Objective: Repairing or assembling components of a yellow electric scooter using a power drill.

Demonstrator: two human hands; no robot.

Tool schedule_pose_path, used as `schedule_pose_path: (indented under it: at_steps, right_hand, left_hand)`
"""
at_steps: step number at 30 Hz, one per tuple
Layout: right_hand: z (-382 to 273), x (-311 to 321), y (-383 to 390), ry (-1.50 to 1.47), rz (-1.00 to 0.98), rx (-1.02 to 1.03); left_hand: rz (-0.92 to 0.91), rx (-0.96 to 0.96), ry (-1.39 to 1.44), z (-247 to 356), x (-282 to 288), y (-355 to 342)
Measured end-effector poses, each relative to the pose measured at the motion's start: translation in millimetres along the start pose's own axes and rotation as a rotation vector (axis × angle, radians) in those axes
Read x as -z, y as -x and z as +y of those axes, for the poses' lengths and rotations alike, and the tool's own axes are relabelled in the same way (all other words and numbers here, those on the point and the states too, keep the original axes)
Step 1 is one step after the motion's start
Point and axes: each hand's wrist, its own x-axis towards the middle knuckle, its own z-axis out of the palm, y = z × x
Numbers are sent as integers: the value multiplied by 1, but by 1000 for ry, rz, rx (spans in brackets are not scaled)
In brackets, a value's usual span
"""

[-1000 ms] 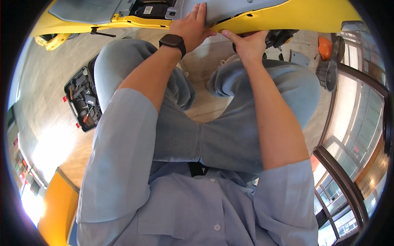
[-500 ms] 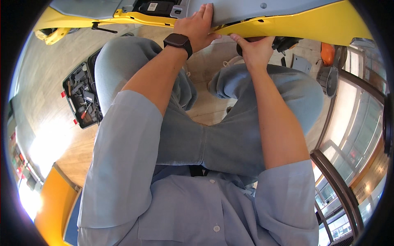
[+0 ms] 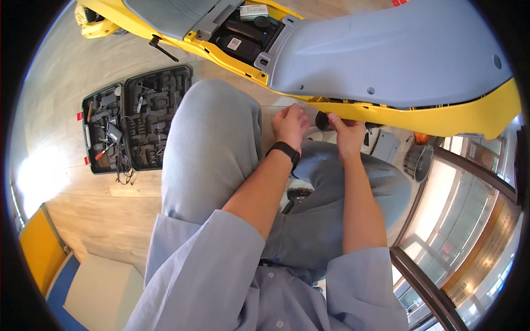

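A long yellow side panel (image 3: 425, 118) runs along the lower edge of a yellow-and-grey machine body. On top of it lies a smooth grey cover (image 3: 381, 55). My right hand (image 3: 348, 135) grips the panel's lower edge, thumb in front, next to a round black part (image 3: 323, 121). Just left of it, my left hand (image 3: 290, 129) is below the panel with its fingers curled; whether anything is in them is hidden. A black watch (image 3: 284, 153) is on my left wrist. To the left, an open bay shows a black box (image 3: 240, 48) inside the body.
An open black tool case (image 3: 125, 132) with tools and cables lies on the wooden floor at left. A black lever (image 3: 164, 49) sticks out from the body. Beneath my legs lies a black-and-red tool (image 3: 298, 194). A grey bin (image 3: 418, 162) stands at right by the window.
My left hand has left the grey cover and dropped below the panel edge, closer to my right hand. The view has shifted, showing more of the machine and tool case.
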Motion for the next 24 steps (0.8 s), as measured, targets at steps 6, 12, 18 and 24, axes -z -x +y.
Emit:
schedule_pose_path:
  at_steps: [6, 12, 18, 24]
  right_hand:
    - [-2, 8, 4, -24, -68, -75]
    - [-14, 13, 6, -52, -9, -57]
    - [-8, 19, 4, -51, 20, -38]
    - [-7, 11, 8, 4, 55, -17]
  left_hand:
    - [-220, 238, 605, 3, -20, 8]
    - [-186, 331, 776, -8, -37, 14]
    - [-169, 403, 864, -10, -42, 20]
    - [-177, 468, 818, -7, -35, 20]
